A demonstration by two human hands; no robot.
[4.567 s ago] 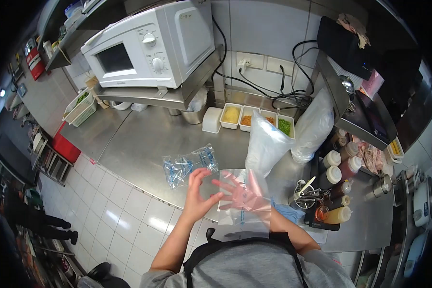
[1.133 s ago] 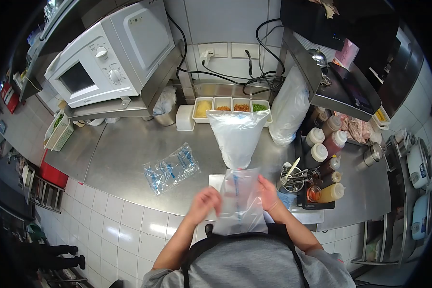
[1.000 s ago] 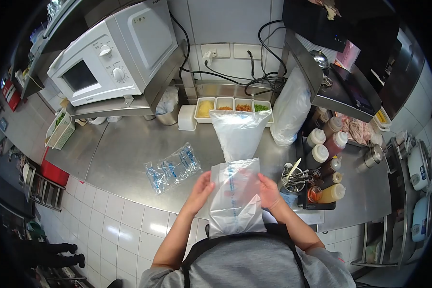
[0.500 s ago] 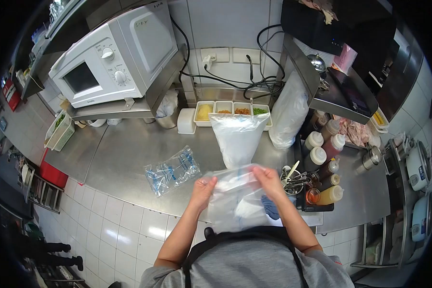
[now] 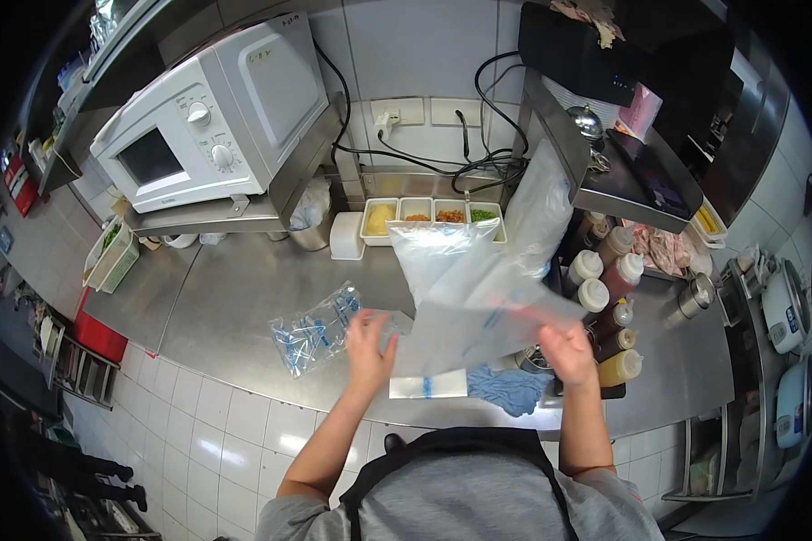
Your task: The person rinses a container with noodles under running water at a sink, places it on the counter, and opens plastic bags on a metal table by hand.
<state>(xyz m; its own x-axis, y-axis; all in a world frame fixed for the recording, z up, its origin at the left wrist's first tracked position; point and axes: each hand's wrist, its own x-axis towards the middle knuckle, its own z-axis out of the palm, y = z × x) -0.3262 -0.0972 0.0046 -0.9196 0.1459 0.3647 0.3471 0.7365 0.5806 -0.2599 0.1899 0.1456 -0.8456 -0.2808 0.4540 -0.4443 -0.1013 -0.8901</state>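
A translucent plastic bag [image 5: 478,329] is stretched out flat over the counter, its right edge gripped by my right hand [image 5: 568,353]. My left hand [image 5: 370,350] has its fingers apart near the bag's left end. Just beyond those fingers lies a crumpled clear wrapper with blue print [image 5: 309,341]. Behind the held bag stands a bag of white contents [image 5: 438,248], its lower part covered. Under the held bag's near edge are a white strip with a blue band [image 5: 431,385] and a blue cloth [image 5: 512,389].
White tubs of toppings [image 5: 415,214] line the wall below tangled black cables [image 5: 478,167]. Squeeze bottles [image 5: 594,295] crowd the right side beneath a metal shelf [image 5: 636,206]. A white microwave [image 5: 235,99] sits on a raised shelf at left.
My left hand has let go of the bag and opened, moving slightly left. My right hand has swung right with the bag, uncovering the white strip and more of the blue cloth.
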